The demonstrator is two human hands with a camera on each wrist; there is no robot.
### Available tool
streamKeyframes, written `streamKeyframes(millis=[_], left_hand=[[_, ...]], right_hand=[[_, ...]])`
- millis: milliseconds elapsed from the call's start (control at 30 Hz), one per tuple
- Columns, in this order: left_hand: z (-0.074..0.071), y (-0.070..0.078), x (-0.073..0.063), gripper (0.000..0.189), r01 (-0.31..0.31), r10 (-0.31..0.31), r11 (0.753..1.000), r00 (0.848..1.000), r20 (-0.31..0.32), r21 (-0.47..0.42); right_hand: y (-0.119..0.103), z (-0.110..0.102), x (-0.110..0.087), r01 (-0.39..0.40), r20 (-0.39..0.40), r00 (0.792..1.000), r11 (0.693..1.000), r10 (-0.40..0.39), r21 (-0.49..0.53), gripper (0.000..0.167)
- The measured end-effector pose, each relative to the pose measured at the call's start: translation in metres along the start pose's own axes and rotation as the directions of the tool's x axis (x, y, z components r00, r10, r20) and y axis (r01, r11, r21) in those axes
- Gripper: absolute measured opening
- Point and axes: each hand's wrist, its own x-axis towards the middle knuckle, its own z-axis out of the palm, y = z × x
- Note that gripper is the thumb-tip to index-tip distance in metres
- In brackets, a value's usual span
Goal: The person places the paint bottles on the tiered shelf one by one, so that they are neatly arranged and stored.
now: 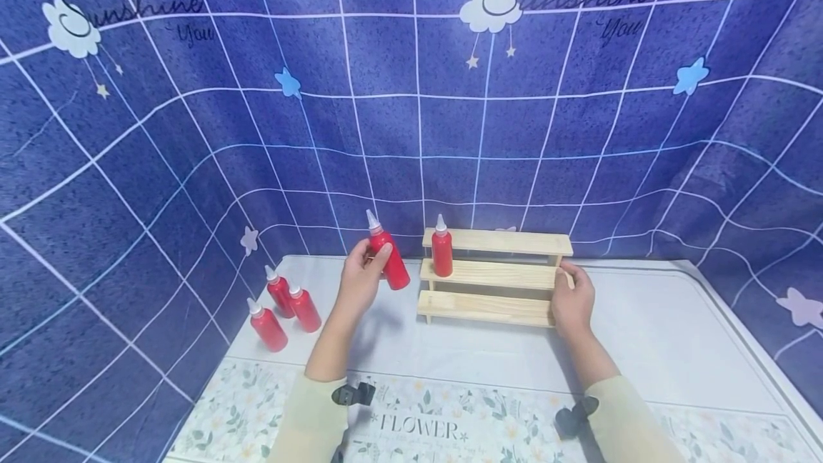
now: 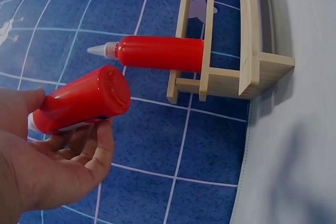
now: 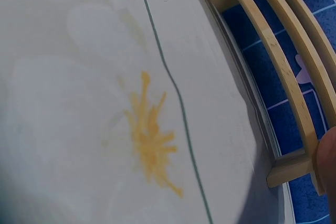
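Note:
In the head view my left hand (image 1: pixel 364 274) holds a red squeeze bottle (image 1: pixel 394 266) between thumb and fingers, raised off the table and tilted, its clear pointed nozzle up and to the left. The left wrist view shows that bottle's base (image 2: pixel 115 90) facing the camera. Just right of it, a second red squeeze bottle (image 1: pixel 442 252) stands upright on the middle step of a three-step wooden rack (image 1: pixel 495 306), near its left end. My right hand (image 1: pixel 574 300) grips the rack's right end; only a little of this hand (image 3: pixel 326 156) appears in the right wrist view.
Three more red squeeze bottles (image 1: pixel 304 309) stand grouped on the left of the white table (image 1: pixel 489 356). A flower-print strip (image 1: pixel 418 406) lies along the near side. Behind and on both sides hangs a blue grid-patterned curtain (image 1: pixel 386 127).

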Motion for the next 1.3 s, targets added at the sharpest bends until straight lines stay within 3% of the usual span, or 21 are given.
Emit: streamKeyframes(millis=[333, 733, 967, 1300], left_hand=[[0.009, -0.001, -0.002, 0.043, -0.006, 0.004, 0.998, 1.0, 0.031, 0.066], [0.018, -0.01, -0.003, 0.049, -0.04, 0.035, 0.997, 0.996, 0.077, 0.066], [0.023, -0.009, -0.003, 0.049, -0.093, 0.086, 0.994, 0.99, 0.107, 0.062], [0.031, -0.009, -0.004, 0.051, -0.105, 0.095, 0.992, 0.986, 0.137, 0.067]], right_hand=[[0.003, 0.0, 0.003, 0.019, -0.007, 1.0, 1.0, -0.019, 0.002, 0.034], [0.003, 0.001, 0.001, 0.026, 0.001, 1.0, 1.0, -0.026, 0.0, 0.034], [0.005, 0.001, 0.002, 0.031, -0.003, 1.0, 0.999, -0.031, -0.006, 0.034], [0.002, 0.0, 0.002, 0.026, 0.0, 1.0, 1.0, -0.026, 0.016, 0.035]])
